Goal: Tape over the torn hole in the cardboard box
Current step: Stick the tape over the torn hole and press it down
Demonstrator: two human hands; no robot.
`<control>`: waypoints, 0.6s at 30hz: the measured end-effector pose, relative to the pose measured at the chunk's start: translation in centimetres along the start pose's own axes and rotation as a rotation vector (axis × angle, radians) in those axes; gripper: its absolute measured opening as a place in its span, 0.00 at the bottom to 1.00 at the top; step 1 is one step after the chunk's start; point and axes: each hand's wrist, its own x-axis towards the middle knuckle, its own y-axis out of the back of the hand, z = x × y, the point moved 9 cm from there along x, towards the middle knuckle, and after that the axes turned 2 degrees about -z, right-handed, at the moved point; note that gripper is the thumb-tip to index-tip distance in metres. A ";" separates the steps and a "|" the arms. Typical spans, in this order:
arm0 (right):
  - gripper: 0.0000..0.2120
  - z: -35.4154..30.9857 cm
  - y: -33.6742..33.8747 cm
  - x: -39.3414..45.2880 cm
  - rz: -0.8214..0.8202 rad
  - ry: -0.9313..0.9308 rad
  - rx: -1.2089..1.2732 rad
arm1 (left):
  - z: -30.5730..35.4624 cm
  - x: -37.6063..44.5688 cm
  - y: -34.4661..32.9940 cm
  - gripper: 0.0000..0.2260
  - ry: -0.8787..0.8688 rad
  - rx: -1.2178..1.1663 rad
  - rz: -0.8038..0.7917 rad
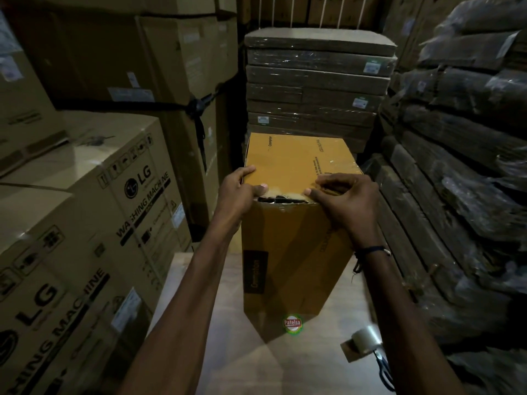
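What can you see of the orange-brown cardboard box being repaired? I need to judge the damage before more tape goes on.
The cardboard box stands upright on a pale surface, tall and orange-brown, with a dark Crompton label on its near face. A ragged torn hole runs along the near top edge, dark inside. The left hand grips the top's left edge; the right hand presses by the tear, fingers curled. Glossy tape already shows on the top near the right side.

The scissors lie half hidden behind the right forearm (only the handles show).
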 end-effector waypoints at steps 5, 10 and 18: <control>0.10 -0.4 0.4 -0.4 0.067 0.026 0.005 | 0.6 -0.6 0.2 0.22 -0.074 0.137 0.026; 0.08 -1.0 0.7 -1.0 0.087 0.076 -0.017 | 0.8 -1.5 0.2 0.19 -0.111 0.187 -0.015; 0.17 -0.9 0.6 -1.0 -0.012 0.153 0.007 | -0.2 -1.9 0.2 0.21 -0.170 0.226 0.005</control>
